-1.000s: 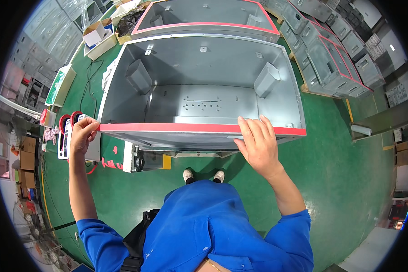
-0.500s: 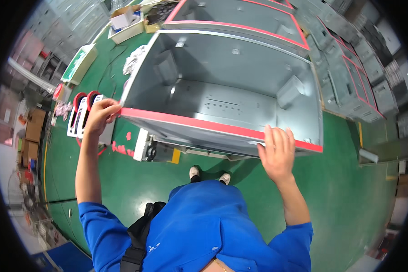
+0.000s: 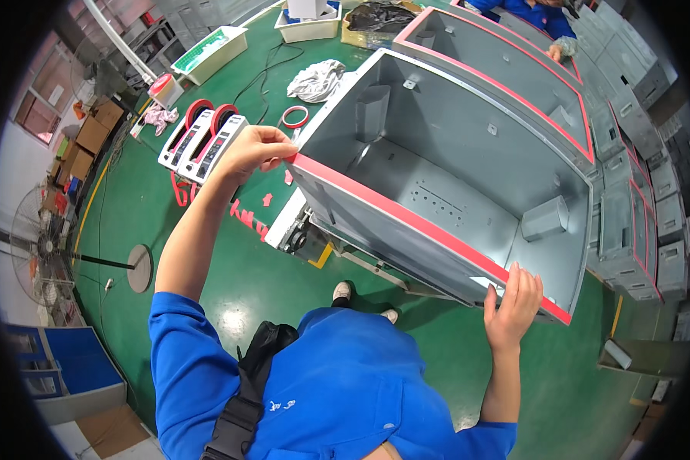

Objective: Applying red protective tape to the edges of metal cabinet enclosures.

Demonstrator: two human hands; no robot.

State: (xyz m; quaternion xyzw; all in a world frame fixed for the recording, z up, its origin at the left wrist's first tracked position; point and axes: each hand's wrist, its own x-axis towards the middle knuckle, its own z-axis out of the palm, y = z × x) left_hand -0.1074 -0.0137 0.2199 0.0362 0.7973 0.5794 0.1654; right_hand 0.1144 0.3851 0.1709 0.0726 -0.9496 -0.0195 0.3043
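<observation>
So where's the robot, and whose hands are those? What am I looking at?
There's no robot: those are a person's bare hands, seen from a camera on their head. Its wide lens bends straight edges. The left hand pinches at the left end of a red tape strip along the rim of an open grey metal box. The right hand rests its fingers on the strip near its other end. Left of the box, two white tape dispensers stand on a green surface.

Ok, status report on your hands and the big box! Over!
Left hand pinching red strip at left end. Right hand touching strip near right end. Grey box open-topped. Two white machines left of box, apart.
</observation>
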